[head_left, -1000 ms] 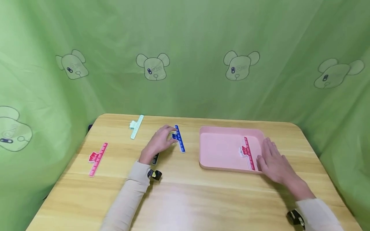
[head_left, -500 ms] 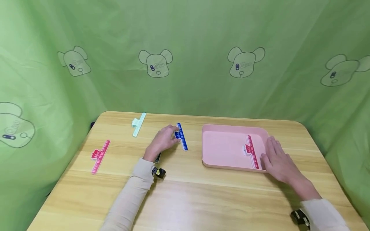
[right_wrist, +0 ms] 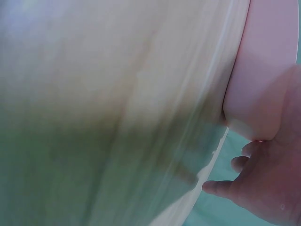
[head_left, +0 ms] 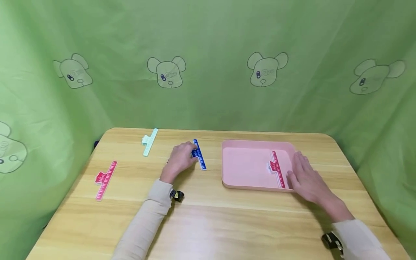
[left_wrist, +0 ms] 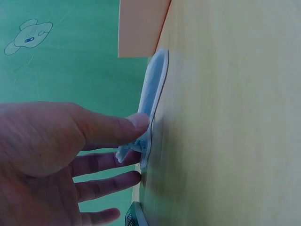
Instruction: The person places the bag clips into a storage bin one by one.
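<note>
One blue clip (head_left: 199, 155), long axis pointing away, slanting slightly left

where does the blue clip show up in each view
Head: the blue clip is just below centre, at the left hand.
Left wrist: around the centre, seen nearly edge-on.
Right wrist: not in it.
Shared landmark: the pink tray, right of centre in the head view, at the top in the left wrist view, upper right in the right wrist view.
</note>
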### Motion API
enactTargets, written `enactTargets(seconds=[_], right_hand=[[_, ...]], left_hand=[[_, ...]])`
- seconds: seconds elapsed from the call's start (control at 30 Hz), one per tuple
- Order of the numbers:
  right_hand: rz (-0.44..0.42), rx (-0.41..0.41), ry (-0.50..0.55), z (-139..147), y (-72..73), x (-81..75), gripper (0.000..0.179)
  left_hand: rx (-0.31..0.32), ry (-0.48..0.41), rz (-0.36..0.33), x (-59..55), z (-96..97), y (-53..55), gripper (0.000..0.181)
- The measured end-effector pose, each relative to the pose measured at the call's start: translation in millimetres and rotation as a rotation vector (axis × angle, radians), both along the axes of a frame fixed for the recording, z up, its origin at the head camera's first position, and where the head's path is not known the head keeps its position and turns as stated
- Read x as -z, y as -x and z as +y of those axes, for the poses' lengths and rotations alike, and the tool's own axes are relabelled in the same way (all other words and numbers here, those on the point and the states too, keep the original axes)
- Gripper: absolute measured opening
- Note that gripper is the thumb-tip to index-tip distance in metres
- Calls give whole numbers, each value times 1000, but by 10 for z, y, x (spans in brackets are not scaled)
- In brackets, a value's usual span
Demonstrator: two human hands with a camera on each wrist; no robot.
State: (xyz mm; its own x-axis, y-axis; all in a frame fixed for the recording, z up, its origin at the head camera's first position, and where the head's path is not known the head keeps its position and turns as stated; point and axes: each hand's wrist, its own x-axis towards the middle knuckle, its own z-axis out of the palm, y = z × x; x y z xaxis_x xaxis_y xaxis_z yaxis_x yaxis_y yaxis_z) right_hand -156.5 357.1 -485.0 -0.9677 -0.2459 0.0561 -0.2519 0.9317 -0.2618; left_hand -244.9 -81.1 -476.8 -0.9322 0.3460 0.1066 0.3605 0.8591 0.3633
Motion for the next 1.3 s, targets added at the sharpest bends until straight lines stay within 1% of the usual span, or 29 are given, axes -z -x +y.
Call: enactTargets(seconds=[0.13,0.27,0.43,0.63,0.77,0.9,1.07,1.17,1.3], right_hand=[[-7,2,-8,-27,-1,-1,71],[-2,-1,-20,-42,46,-9,71],[-8,-2,-21,-69,93,-28,70],[-30,5,-28,-64,76,-36,71],[-33,6,-36,-40,69,-35,70],[-35,6,-41,-10,32,-32,70],[-30,-7,-37,-29,55,0,71],[-24,-17,-28,-36,67,25,70],[-7,-23,-35,-33,80,47,70]], left_hand=[[-22,-19,-16,7,-15,-11,53],[-46,-68,-50,1,-38,-7,51],[-45,-110,-69,-23,-74,10,46],[-26,-103,-73,-34,-79,27,41],[-30,-102,-69,-23,-64,30,40],[-23,-105,-83,-5,-33,16,40],[-33,-102,-75,22,-65,14,41],[-33,-91,-62,10,-84,25,39],[-7,-92,-40,-40,-95,44,39]])
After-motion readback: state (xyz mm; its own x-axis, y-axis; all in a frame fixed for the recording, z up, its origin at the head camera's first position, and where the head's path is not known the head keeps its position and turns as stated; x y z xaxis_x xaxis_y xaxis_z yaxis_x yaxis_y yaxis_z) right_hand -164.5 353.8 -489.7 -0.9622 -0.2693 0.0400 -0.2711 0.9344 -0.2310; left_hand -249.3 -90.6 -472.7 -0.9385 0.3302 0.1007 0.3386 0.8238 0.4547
